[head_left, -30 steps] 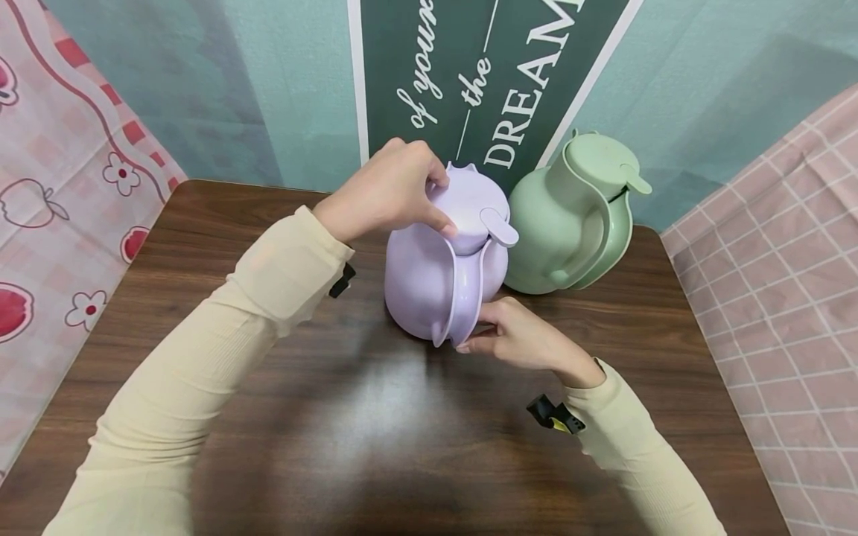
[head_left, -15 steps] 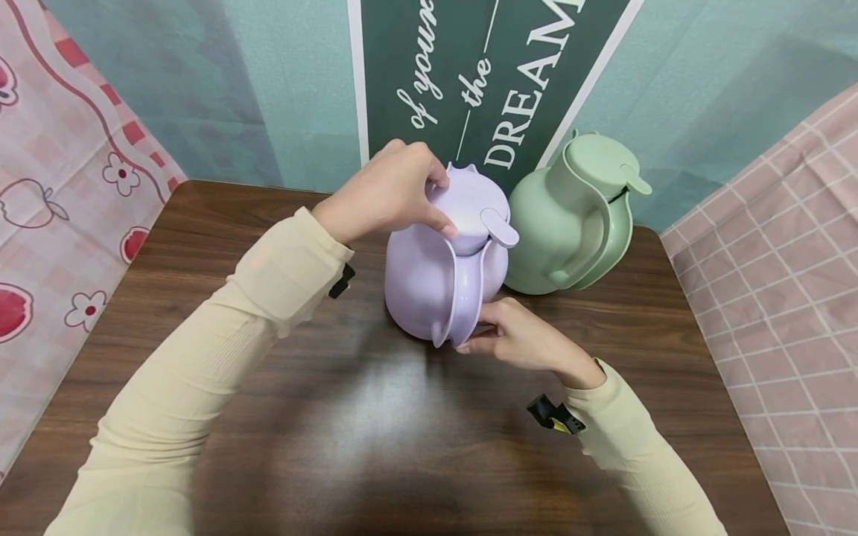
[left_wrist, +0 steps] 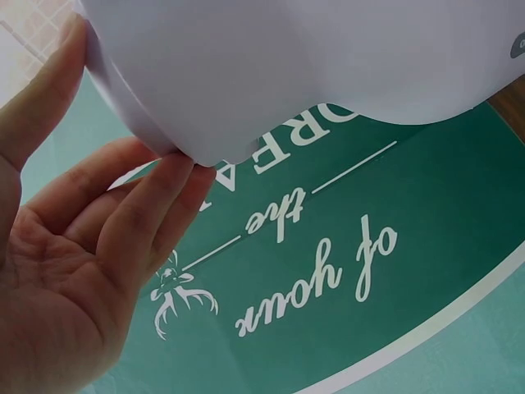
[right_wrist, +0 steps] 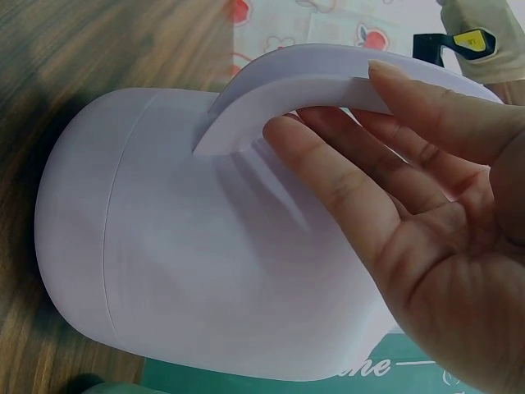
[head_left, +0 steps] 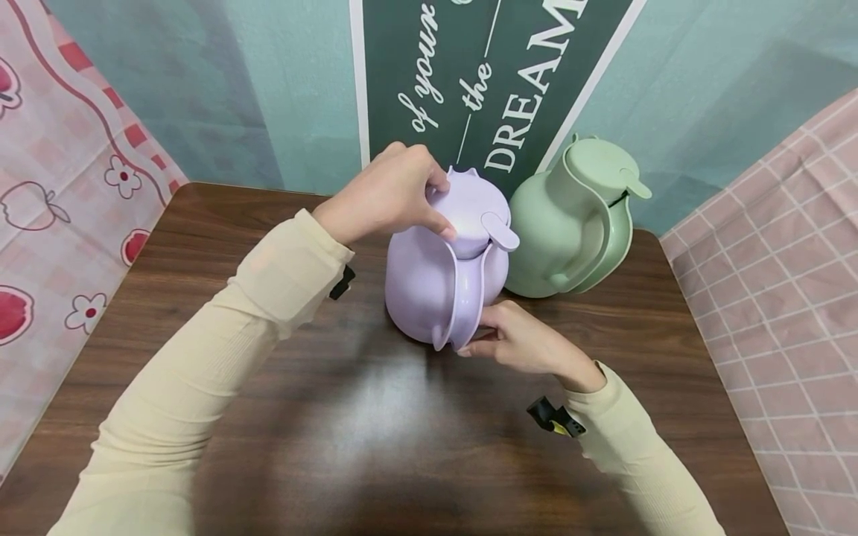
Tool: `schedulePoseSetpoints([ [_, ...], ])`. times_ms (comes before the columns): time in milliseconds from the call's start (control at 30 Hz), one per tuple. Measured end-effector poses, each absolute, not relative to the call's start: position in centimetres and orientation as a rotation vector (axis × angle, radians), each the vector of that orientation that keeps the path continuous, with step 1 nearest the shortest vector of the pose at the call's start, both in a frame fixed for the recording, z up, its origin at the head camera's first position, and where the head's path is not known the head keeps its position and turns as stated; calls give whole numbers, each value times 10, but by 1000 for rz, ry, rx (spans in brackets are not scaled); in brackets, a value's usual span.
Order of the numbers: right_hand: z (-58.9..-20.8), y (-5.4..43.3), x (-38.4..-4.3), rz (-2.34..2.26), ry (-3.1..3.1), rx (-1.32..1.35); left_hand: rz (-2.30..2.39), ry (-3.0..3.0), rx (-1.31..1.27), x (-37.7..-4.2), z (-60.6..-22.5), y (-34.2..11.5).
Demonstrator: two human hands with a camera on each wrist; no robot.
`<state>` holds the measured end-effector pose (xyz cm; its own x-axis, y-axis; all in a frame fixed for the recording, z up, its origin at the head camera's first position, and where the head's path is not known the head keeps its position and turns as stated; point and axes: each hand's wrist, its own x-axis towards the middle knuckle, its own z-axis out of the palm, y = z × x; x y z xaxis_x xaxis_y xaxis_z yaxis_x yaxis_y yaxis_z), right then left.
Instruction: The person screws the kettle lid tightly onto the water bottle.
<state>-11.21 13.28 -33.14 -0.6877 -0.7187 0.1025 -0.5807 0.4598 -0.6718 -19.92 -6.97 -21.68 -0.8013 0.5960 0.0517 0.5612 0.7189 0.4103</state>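
A lilac thermos jug (head_left: 421,286) stands on the wooden table, its handle turned toward the front. At its top, my left hand (head_left: 392,192) grips the rim of the lid (head_left: 472,205) between thumb and fingers; the left wrist view shows the thumb on one side of the lid and the fingertips on the other. Lower down, my right hand (head_left: 519,339) holds the handle (head_left: 467,305). In the right wrist view the fingers of that hand (right_wrist: 394,164) pass under the handle and the thumb lies against its outer side. The lid's lever (head_left: 500,231) points toward the right front.
A green thermos jug (head_left: 546,227) of similar shape stands just behind and to the right. A dark green sign (head_left: 456,82) with white lettering is at the back. Patterned cloth (head_left: 53,186) borders the left, and pink checked cloth (head_left: 791,298) the right of the table (head_left: 348,447).
The whole head view has shifted down by a few pixels. Both hands keep their hold on the lilac thermos jug, which stays in place.
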Motion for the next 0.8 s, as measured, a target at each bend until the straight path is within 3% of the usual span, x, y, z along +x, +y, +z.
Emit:
schedulePoseSetpoints([
  [800, -330, 133, -112, -1040, 2518, -1139, 647, 2815, 931, -199, -219, -71],
])
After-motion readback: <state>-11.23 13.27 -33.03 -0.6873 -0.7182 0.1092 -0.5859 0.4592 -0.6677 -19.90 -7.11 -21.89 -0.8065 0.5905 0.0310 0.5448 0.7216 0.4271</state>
